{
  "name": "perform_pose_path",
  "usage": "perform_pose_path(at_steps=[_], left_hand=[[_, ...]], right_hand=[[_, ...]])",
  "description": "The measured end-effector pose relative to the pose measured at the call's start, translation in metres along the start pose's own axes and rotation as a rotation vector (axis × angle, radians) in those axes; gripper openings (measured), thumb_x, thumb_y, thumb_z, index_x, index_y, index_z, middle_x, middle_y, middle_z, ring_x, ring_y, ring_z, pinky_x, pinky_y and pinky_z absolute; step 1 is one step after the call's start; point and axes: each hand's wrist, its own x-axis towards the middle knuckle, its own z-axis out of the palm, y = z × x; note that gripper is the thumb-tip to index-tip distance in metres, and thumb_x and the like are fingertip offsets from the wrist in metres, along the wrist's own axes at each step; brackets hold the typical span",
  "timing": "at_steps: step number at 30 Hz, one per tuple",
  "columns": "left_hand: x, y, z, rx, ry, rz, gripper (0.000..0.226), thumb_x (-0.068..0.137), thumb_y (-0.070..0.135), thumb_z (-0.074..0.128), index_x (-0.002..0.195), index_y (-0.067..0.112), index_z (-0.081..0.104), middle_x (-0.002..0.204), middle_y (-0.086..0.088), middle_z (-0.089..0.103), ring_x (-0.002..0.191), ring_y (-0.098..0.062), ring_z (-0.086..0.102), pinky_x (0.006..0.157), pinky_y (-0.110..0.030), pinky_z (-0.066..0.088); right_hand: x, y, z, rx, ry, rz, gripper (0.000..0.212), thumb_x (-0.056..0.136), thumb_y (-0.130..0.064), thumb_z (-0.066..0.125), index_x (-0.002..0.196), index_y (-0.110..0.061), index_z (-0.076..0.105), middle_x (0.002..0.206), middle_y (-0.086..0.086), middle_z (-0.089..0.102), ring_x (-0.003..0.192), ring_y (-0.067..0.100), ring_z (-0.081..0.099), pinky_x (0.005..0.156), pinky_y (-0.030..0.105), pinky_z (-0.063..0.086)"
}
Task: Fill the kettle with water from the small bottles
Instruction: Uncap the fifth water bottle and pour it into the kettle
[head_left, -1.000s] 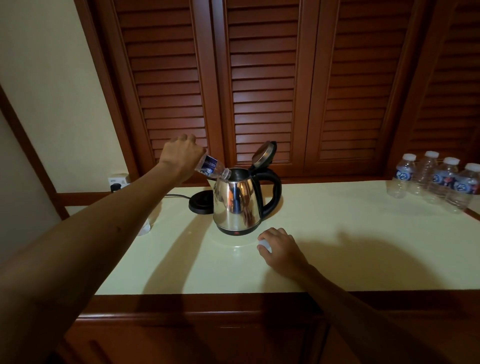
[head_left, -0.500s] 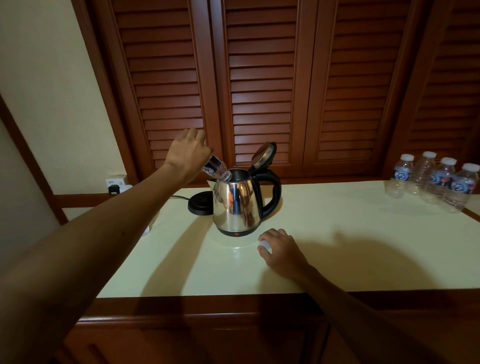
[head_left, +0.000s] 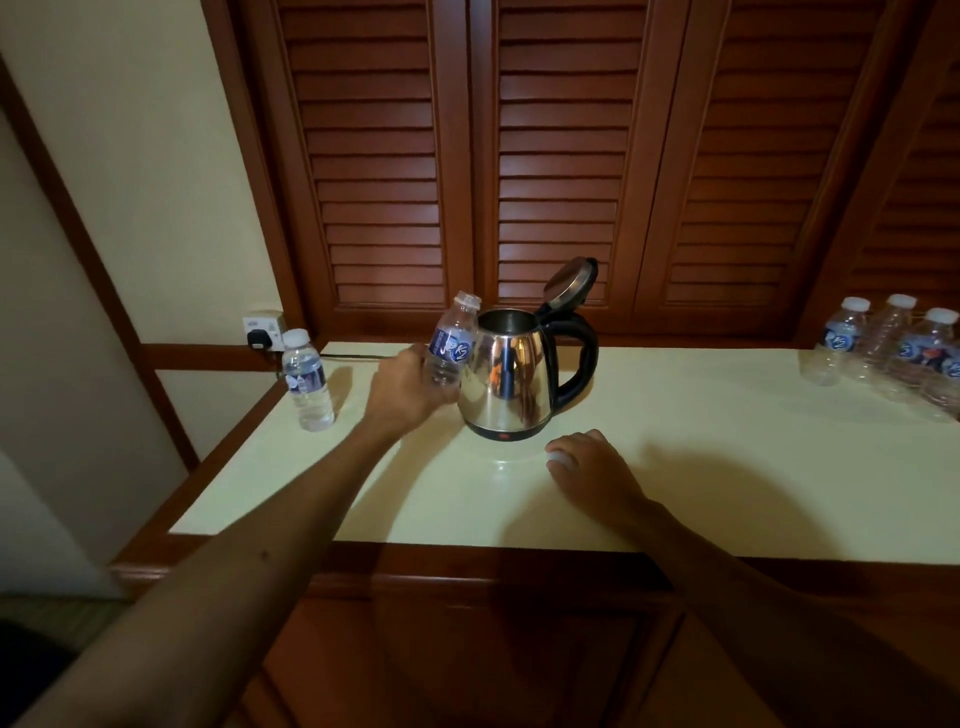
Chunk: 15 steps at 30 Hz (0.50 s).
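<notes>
The steel kettle (head_left: 511, 376) stands at the centre of the cream countertop (head_left: 701, 467), its hinged lid (head_left: 570, 280) tipped up and open, black loop handle at 3 o'clock. Touching its body at 9 o'clock, an uncapped, ribbed clear plastic bottle (head_left: 452, 343) leans neck-up, gripped low around its base by the left hand (head_left: 408, 387). At the kettle's 5 o'clock the right hand (head_left: 584, 462) rests on the counter, fingers loosely curled over a small white cap (head_left: 560, 458). A capped full bottle (head_left: 307, 379) stands at far 9 o'clock; a cluster of bottles (head_left: 893, 353) at 3 o'clock. Louvered wooden doors (head_left: 561, 156) rise behind.
</notes>
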Motion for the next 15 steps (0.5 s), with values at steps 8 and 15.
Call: perform_pose_path(at_steps=[8,15], left_hand=[[-0.043,-0.054,0.043,-0.421,-0.167,-0.117,0.064,0.068,0.02,0.09,0.124,0.022,0.059,0.109,0.005,0.069,0.098,-0.015,0.066,0.077,-0.023,0.054],[-0.052,-0.073,0.054,-0.586,-0.179,-0.07,0.064,0.067,0.015,0.091,0.125,0.021,0.064,0.102,0.002,0.075,0.092,-0.011,0.071,0.083,-0.023,0.058]], right_hand=[[0.01,-0.053,-0.032,0.503,-0.078,0.037,0.024,0.087,-0.022,0.068,0.11,-0.014,0.068,0.094,0.002,0.07,0.083,0.013,0.066,0.074,0.027,0.055],[0.046,-0.124,-0.066,0.419,0.019,-0.086,0.04,0.085,-0.018,0.071,0.124,-0.01,0.064,0.115,0.002,0.068,0.101,0.009,0.062,0.084,0.017,0.047]])
